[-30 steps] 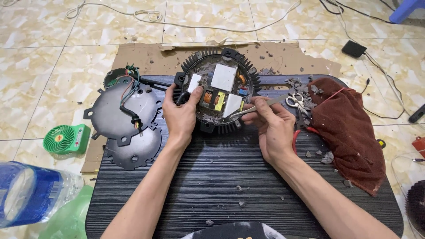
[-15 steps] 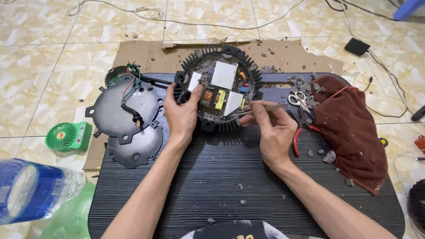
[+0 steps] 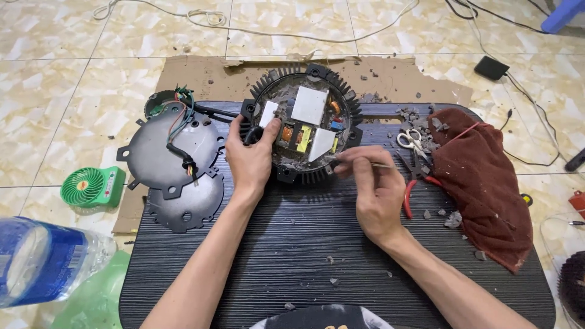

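Finned round housing with an exposed circuit board is seen in the head view at the far end of a black ribbed board. Its left rim is gripped by the left hand, fingers curled closed around it, apparently so that it is kept from turning. A thin metal pick is pinched in the closed fingers of the right hand, its tip laid at the housing's near right edge. Left of the housing, grey cover plates are stacked; right of it, scissors, red-handled pliers and a maroon cloth are laid.
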